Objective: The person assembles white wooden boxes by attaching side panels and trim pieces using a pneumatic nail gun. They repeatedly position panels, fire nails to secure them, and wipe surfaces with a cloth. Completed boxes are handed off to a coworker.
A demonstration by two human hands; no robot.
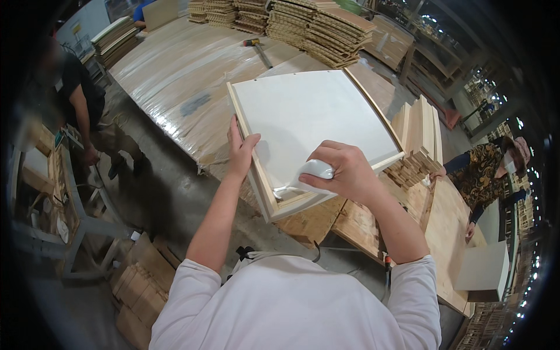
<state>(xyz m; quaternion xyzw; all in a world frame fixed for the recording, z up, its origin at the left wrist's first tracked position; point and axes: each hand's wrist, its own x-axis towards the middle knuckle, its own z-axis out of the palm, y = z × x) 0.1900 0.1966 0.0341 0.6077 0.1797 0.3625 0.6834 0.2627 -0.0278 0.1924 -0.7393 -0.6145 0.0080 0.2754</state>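
A square white panel set in a pale wooden frame (312, 125) is being held tilted over the near edge of a long worktable covered in clear plastic sheeting (175, 76). The frame's left rail is being gripped by the left hand (240, 153), with the thumb lying on the white face and the fingers wrapped behind, out of view. A white rounded tool (315, 171) is being grasped by the right hand (344, 172), whose fingers are being kept curled closed around it; its tip is being pressed against the panel beside the lower rail. Exactly what the tool is cannot be told, most of it being covered by the fingers.

No open container is being shown. 1 stack of short pale wooden blocks (417, 166) is lying just right of the frame, and piles of slatted wooden frames (309, 26) are standing at the table's far end. A small tool with a yellow handle (255, 45) is lying near them.

2 other persons are being partly cut off: 1 in dark clothing (81, 99) at the left, 1 in a patterned sleeve (484, 169) at the right. Flat cardboard pieces (140, 291) are lying on the floor, partly hidden by the white shirt.
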